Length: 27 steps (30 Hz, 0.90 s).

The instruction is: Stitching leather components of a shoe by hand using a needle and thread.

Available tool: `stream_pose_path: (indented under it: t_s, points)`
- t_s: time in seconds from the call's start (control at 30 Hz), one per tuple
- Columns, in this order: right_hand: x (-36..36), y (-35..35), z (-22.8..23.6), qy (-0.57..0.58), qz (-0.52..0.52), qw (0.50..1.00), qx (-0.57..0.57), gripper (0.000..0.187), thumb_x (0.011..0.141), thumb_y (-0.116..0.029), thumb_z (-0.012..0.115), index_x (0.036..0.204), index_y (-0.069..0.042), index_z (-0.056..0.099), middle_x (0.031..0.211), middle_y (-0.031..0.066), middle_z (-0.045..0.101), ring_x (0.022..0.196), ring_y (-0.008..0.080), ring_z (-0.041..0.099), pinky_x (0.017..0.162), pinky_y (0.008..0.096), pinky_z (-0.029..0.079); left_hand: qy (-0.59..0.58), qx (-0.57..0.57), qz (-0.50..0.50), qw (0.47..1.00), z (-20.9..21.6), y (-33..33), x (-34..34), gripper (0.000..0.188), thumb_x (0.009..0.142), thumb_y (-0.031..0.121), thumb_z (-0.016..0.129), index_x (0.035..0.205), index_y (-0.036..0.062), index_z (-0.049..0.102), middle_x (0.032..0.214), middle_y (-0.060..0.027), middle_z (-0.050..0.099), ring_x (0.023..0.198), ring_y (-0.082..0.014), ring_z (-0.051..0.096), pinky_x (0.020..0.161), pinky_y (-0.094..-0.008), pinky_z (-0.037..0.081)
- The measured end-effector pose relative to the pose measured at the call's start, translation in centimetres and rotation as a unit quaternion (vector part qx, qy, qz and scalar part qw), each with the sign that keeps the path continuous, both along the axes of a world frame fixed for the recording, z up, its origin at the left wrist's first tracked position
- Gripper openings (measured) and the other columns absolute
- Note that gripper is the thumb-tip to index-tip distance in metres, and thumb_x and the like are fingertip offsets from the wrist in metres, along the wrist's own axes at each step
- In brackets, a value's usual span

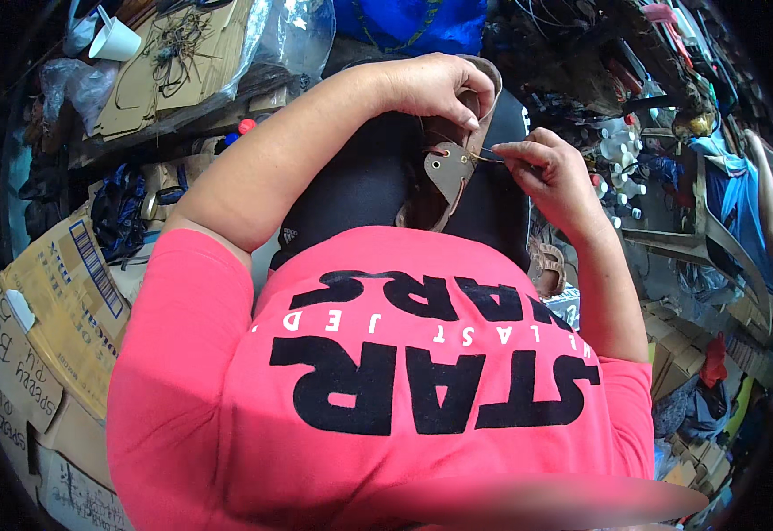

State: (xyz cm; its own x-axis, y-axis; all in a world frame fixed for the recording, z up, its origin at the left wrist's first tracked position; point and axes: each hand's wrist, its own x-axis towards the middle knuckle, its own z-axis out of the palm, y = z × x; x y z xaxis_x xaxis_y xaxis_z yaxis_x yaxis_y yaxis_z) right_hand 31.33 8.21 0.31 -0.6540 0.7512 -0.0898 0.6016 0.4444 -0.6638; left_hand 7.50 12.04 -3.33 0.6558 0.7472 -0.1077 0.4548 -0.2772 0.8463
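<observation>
A brown leather shoe with metal eyelets rests on my lap, between my dark-trousered thighs. My left hand is closed on the shoe's far part, the thumb and fingers curled over its raised edge. To the right of the eyelets, my right hand pinches a thin, needle-like thing whose tip points at the leather. Pale thread shows at the shoe's edge beside that tip. The fingers partly hide the thin thing, so its exact kind is unclear.
Cardboard boxes stand at my left. Beyond them, flat cardboard carries tangled dark strands, near a white cup. A blue bag lies ahead. Several small bottles and a brown sandal are at my right.
</observation>
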Motion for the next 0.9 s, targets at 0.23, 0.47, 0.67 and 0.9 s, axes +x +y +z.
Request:
stream_pose_path:
  t_s: [0.23, 0.47, 0.67, 0.9]
  points:
    - [-0.3, 0.7, -0.3, -0.014, 0.037, 0.999, 0.010, 0.022, 0.081, -0.004, 0.066, 0.101, -0.010, 0.073, 0.079, 0.0095, 0.058, 0.071, 0.0215, 0.060, 0.064, 0.0318, 0.049, -0.054, -0.083, -0.027, 0.995, -0.5, 0.4, -0.5, 0.018, 0.080, 0.009, 0.071, 0.098, 0.0056, 0.071, 0.096, -0.0068, 0.059, 0.092, -0.0180, 0.060, 0.084, -0.0303, 0.048]
    - [-0.5, 2.3, -0.6, -0.008, 0.016, 0.998, -0.067, 0.021, 0.081, 0.000, 0.068, 0.099, -0.009, 0.073, 0.081, 0.0070, 0.057, 0.076, 0.0170, 0.062, 0.068, 0.0276, 0.049, -0.059, -0.076, -0.046, 0.994, -0.8, 0.7, -0.8, 0.019, 0.080, 0.009, 0.070, 0.098, 0.0068, 0.072, 0.096, -0.0066, 0.058, 0.094, -0.0187, 0.059, 0.086, -0.0309, 0.047]
    - [-1.3, 3.1, 0.0, -0.030, 0.102, 0.994, 0.016, 0.019, 0.080, -0.002, 0.068, 0.097, -0.009, 0.073, 0.083, 0.0089, 0.059, 0.075, 0.0216, 0.063, 0.067, 0.0308, 0.051, -0.068, -0.077, -0.043, 0.994, -1.1, 0.7, -0.7, 0.018, 0.080, 0.010, 0.070, 0.097, 0.0071, 0.072, 0.094, -0.0061, 0.056, 0.093, -0.0193, 0.058, 0.086, -0.0306, 0.046]
    - [-0.1, 3.5, -1.9, -0.001, 0.068, 0.994, -0.081, 0.024, 0.079, 0.001, 0.067, 0.099, -0.011, 0.074, 0.081, 0.0043, 0.056, 0.076, 0.0154, 0.060, 0.072, 0.0263, 0.049, -0.055, -0.025, -0.078, 0.995, -1.4, 0.9, -1.0, 0.034, 0.070, 0.007, 0.077, 0.103, 0.0078, 0.067, 0.099, -0.0077, 0.054, 0.097, -0.0213, 0.056, 0.087, -0.0311, 0.046]
